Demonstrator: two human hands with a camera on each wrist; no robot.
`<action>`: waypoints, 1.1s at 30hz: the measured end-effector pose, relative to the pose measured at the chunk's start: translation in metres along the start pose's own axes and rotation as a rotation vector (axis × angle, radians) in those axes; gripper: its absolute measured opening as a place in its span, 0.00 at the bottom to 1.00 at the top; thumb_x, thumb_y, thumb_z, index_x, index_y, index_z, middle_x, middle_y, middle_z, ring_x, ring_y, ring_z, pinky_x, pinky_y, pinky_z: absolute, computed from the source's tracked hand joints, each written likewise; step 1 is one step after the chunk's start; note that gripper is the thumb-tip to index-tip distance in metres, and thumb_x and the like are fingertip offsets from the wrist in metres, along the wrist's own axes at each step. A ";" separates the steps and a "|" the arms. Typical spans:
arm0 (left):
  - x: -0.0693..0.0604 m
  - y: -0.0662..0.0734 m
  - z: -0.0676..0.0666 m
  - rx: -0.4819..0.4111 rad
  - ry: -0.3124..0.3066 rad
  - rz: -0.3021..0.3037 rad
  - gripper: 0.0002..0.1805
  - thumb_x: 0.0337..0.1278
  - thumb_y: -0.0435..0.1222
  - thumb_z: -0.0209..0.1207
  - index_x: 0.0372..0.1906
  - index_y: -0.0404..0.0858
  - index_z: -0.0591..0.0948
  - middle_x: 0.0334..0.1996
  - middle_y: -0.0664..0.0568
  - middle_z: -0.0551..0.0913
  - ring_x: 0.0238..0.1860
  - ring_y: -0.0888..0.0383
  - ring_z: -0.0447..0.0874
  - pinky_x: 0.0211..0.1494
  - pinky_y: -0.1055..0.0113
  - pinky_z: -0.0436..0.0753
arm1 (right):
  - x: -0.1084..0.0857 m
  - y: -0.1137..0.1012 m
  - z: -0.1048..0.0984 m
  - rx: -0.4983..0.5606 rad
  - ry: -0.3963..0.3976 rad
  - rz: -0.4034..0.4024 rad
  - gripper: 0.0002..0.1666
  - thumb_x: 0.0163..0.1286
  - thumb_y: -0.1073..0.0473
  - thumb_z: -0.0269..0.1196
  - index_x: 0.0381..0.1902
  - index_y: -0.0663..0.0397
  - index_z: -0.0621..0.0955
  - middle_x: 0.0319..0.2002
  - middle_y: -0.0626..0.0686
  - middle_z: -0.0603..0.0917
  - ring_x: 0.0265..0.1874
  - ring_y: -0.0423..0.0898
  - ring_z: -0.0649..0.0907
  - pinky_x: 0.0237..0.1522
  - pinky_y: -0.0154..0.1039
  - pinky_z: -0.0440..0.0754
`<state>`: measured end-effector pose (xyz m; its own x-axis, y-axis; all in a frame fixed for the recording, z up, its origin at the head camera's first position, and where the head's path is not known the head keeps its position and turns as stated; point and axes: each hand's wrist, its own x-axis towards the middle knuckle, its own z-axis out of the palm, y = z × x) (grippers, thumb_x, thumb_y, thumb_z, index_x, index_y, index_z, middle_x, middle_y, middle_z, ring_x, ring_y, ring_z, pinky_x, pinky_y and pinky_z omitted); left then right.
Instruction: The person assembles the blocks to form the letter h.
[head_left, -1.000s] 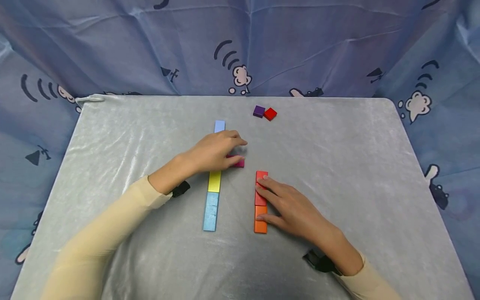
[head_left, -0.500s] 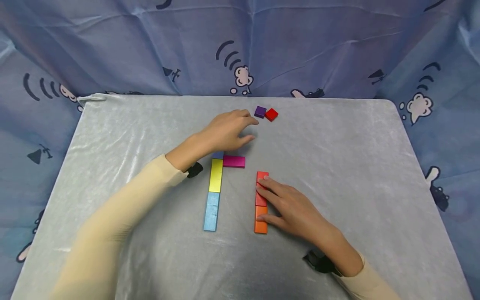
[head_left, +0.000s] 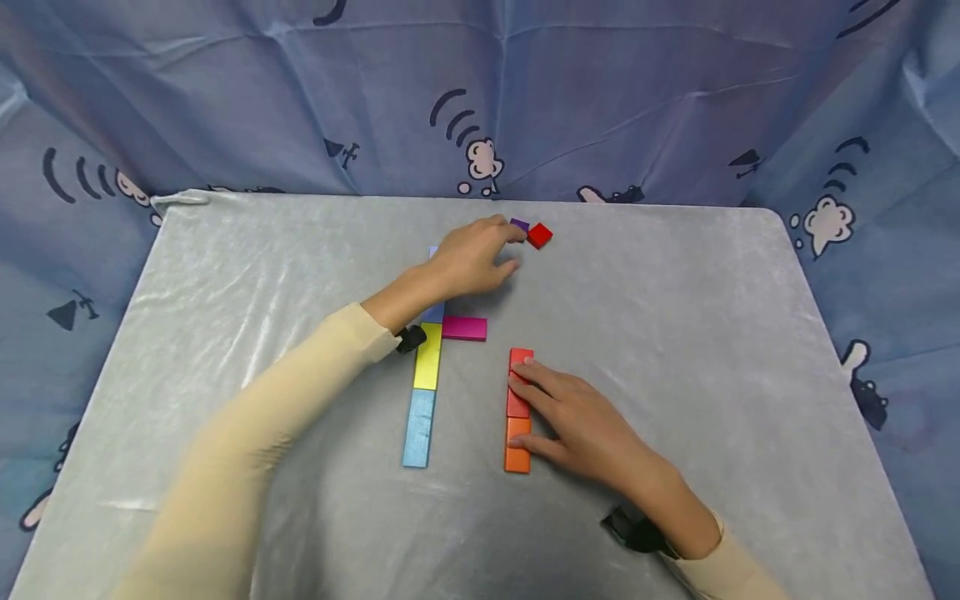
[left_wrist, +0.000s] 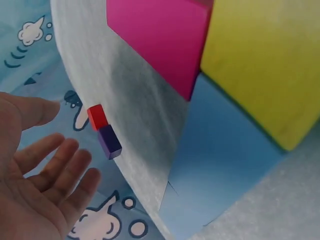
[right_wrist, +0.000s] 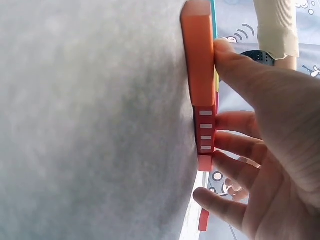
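Note:
My left hand (head_left: pixel 474 257) hovers over the far end of the left row, fingers apart and holding nothing. Its fingertips are close to a small purple block (head_left: pixel 519 225), partly covering it in the head view; I cannot tell if they touch. A small red block (head_left: pixel 540 236) lies beside the purple one. My right hand (head_left: pixel 588 421) rests its fingertips on a row made of a short red block (head_left: pixel 521 356), a longer red block (head_left: pixel 517 407) and an orange block (head_left: pixel 517 458). In the right wrist view its thumb lies against the orange block (right_wrist: pixel 200 60).
The left row has a light blue block (head_left: pixel 418 429), a yellow block (head_left: pixel 428 358) and a blue block (head_left: pixel 432 314) partly under my left hand. A magenta block (head_left: pixel 465 329) juts right from it. A patterned curtain (head_left: pixel 637 100) hangs behind the grey-covered table (head_left: pixel 675 317).
My left hand has left the magenta block and moved away from me and rightward, up to the purple block. The right hand stays on the red and orange row.

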<state>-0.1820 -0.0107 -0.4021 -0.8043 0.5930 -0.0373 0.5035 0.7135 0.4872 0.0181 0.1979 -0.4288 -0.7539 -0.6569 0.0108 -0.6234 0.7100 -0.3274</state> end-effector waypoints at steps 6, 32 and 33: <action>0.016 0.000 0.000 0.022 0.018 0.006 0.22 0.73 0.39 0.61 0.67 0.39 0.82 0.59 0.44 0.84 0.55 0.50 0.84 0.60 0.54 0.87 | -0.002 0.003 0.002 0.004 0.033 -0.031 0.46 0.65 0.41 0.76 0.73 0.59 0.77 0.74 0.59 0.77 0.71 0.57 0.80 0.71 0.56 0.82; 0.041 -0.015 0.014 0.261 -0.137 0.013 0.32 0.77 0.39 0.57 0.79 0.34 0.68 0.76 0.43 0.70 0.76 0.47 0.73 0.76 0.51 0.80 | 0.000 0.003 0.004 0.059 0.018 -0.033 0.47 0.65 0.42 0.76 0.74 0.61 0.76 0.74 0.59 0.76 0.74 0.56 0.76 0.78 0.57 0.75; 0.042 -0.015 0.015 0.268 -0.145 0.014 0.31 0.78 0.39 0.56 0.79 0.34 0.67 0.77 0.43 0.70 0.77 0.47 0.72 0.77 0.51 0.80 | -0.001 0.003 0.004 0.060 0.020 -0.031 0.47 0.65 0.42 0.76 0.74 0.61 0.76 0.74 0.59 0.76 0.74 0.56 0.76 0.78 0.57 0.75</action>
<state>-0.2182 0.0091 -0.4237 -0.7531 0.6367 -0.1657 0.5949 0.7666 0.2416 0.0178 0.1994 -0.4339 -0.7389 -0.6726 0.0406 -0.6334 0.6727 -0.3825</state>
